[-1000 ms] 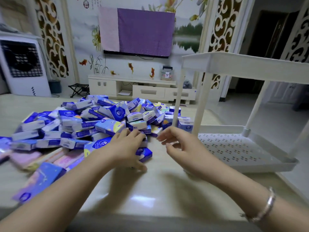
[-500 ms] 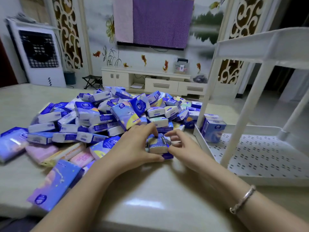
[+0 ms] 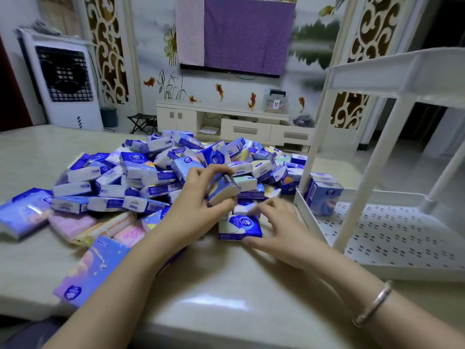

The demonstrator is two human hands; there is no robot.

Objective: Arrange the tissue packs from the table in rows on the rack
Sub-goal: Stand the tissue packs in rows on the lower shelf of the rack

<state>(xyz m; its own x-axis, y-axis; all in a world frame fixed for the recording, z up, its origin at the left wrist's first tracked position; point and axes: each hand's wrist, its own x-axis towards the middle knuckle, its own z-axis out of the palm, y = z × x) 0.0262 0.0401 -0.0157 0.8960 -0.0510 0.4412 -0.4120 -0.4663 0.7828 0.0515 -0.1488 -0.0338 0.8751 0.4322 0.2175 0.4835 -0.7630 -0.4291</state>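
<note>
Fingers (image 3: 201, 177) of both hands pinch one pack (image 3: 222, 190) each; two stand racked.

Both forearms are bare, no sleeves showing; a silver bangle (image 3: 373, 304) circles the right wrist.

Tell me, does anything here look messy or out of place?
Yes. The tissue packs lie in a jumbled heap on the table, tilted every way, while the rack holds only a few packs in its near corner.
</note>
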